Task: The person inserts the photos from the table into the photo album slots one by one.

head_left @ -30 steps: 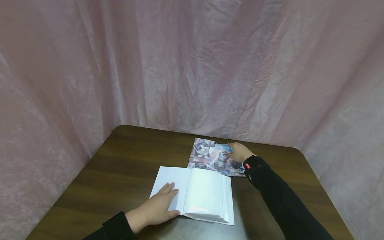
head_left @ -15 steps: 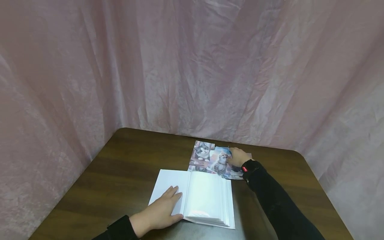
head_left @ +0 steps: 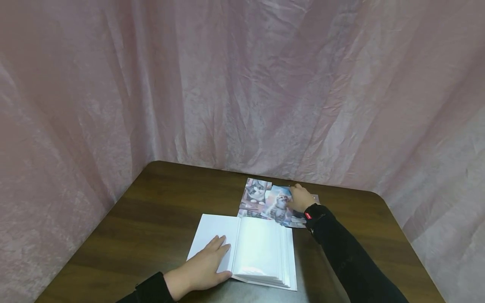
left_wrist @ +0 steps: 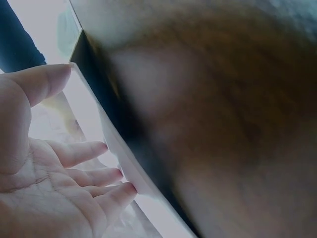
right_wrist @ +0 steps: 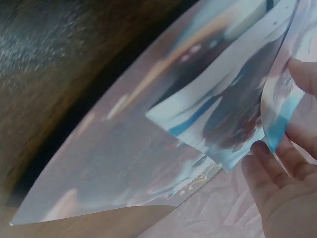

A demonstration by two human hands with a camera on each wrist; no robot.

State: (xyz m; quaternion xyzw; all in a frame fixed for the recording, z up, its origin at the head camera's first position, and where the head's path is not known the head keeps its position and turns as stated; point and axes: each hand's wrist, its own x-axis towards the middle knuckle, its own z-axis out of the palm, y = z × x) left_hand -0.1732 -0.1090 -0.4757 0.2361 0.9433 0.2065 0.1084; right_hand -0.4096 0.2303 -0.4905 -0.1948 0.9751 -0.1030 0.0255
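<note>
A white photo album [head_left: 259, 248] lies spread on the table, with blank clear-looking pages on its right half. My left hand [head_left: 206, 263] rests on the left inside cover, fingers extended and thumb by the lower edge. In the left wrist view, the fingertips [left_wrist: 130, 189] touch the white cover. Beyond the album, my right hand [head_left: 301, 199] pinches the upper right edge of a kitten photo [head_left: 278, 204] with a blue top. The right wrist view has the thumb on one face of that photo [right_wrist: 280, 101] and fingers by the other.
A grey-and-white cat photo [head_left: 255, 191] lies left of the kitten photo, overlapped by it. More photos [right_wrist: 233, 104] lie beneath my right hand. The brown wooden table [head_left: 151, 210] ends at a pink curtain [head_left: 242, 84] behind.
The whole scene sits slightly lower in the head view than a second ago. My right hand stays at the kitten photo's edge with small finger shifts; the left hand stays on the cover.
</note>
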